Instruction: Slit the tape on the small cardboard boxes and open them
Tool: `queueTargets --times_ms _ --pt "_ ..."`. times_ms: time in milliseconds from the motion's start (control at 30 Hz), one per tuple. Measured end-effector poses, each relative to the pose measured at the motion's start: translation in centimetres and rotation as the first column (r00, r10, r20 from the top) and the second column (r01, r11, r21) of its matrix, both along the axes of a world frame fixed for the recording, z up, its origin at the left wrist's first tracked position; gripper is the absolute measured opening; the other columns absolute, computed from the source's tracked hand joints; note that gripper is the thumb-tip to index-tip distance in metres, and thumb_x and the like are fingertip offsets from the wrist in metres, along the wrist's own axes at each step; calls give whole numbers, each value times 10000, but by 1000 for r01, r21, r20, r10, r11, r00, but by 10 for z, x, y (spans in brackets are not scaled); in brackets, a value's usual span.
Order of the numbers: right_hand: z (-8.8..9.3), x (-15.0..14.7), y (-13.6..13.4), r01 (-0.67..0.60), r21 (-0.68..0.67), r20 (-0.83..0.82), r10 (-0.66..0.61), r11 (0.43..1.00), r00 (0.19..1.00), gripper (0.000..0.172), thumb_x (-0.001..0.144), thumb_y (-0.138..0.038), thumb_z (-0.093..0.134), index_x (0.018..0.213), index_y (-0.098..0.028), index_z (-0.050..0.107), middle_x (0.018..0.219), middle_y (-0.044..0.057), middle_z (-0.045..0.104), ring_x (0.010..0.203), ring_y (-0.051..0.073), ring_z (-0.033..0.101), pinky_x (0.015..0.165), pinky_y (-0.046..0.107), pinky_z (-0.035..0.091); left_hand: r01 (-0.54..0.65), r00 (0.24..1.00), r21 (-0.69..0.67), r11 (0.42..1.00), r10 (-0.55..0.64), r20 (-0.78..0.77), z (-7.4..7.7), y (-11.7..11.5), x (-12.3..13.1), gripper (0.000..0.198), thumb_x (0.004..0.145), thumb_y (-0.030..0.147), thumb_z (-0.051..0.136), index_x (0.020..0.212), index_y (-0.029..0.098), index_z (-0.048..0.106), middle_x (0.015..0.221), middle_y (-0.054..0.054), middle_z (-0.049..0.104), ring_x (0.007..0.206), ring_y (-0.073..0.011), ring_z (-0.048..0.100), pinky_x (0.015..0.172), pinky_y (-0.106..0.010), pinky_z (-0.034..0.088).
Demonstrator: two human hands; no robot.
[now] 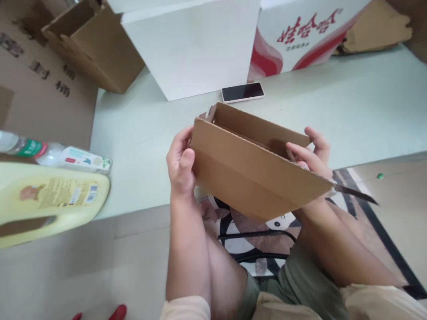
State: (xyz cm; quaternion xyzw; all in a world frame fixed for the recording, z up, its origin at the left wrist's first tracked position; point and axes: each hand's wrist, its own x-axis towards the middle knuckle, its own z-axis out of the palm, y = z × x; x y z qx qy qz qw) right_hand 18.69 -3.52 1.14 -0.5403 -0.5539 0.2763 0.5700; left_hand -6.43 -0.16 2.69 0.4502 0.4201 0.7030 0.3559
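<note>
A small brown cardboard box [256, 173], its top open, is held tilted above my lap at the table's front edge. My left hand [182, 162] grips its left end, thumb on the outside and fingers partly hidden behind it. At the right end is my right hand [313, 153], closed around that end wall with a few fingers showing above the edge. A thin dark pointed strip [356, 194] juts out to the right below this hand; whether it belongs to the box, I cannot tell.
On the pale table [133, 133], a phone [243, 92] lies before a white box [200, 49] and a red-and-white carton [300, 40]. Another cardboard box [100, 49] stands back left. A plastic bottle [53, 153] and a yellow jug [76, 193] are at left.
</note>
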Motion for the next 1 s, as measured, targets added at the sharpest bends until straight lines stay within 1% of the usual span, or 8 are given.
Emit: queueTargets --times_ms 100,200,333,433,533,700,867,1000 --pt "-7 10 10 -43 129 133 26 991 991 348 964 -543 540 1101 -318 768 1573 50 440 1284 317 592 1094 558 496 -15 996 17 1000 16 -90 -7 11 2 648 675 761 735 1084 259 747 1099 -53 741 1031 -236 695 906 -346 537" --pt "-5 20 13 -117 129 130 101 985 986 318 984 -480 529 1080 -316 784 1538 60 490 1317 326 581 1073 552 525 -13 988 18 1000 16 -151 -8 20 4 601 694 763 711 1015 257 758 1024 -44 746 959 -222 703 880 -359 549" --pt "3 31 6 -159 66 105 152 985 983 286 984 -411 550 1037 -294 806 1361 81 641 1218 301 649 1015 506 582 50 965 2 999 -48 -256 -5 30 17 519 713 740 718 806 231 749 892 -54 728 1086 -285 695 971 -428 544" --pt "3 39 2 -132 57 122 125 990 985 268 987 -370 553 1049 -297 804 1220 83 696 1176 288 662 967 482 602 27 961 -24 999 -32 -275 -2 35 28 521 701 746 730 747 228 715 820 -46 699 1026 -269 699 898 -404 557" --pt "-2 46 3 -65 153 124 46 986 991 237 973 -341 576 1066 -308 792 1254 91 650 1111 261 672 940 462 603 -20 976 -13 1000 17 -218 -3 37 35 523 687 729 761 705 215 668 778 -25 671 851 -206 678 804 -363 552" --pt "-4 51 4 54 263 141 -94 963 986 219 961 -311 572 1072 -317 761 1207 80 643 1135 259 658 1023 499 561 -137 986 12 990 138 -93 -6 39 41 540 683 684 799 669 191 578 760 1 629 708 -141 600 703 -312 524" --pt "-2 51 1 -102 259 170 59 960 984 366 969 -279 534 1310 -353 643 1348 44 666 1273 270 620 1116 513 504 -301 944 184 936 320 -85 -4 35 49 575 729 661 774 634 192 456 685 33 472 720 -131 520 749 -314 494" --pt "-14 52 4 -105 175 58 96 979 994 486 962 -458 563 1436 -366 511 1476 36 586 1373 294 556 1153 536 478 -223 954 161 961 249 -167 -7 29 49 584 687 689 780 590 183 507 653 20 493 696 -144 539 711 -331 487"
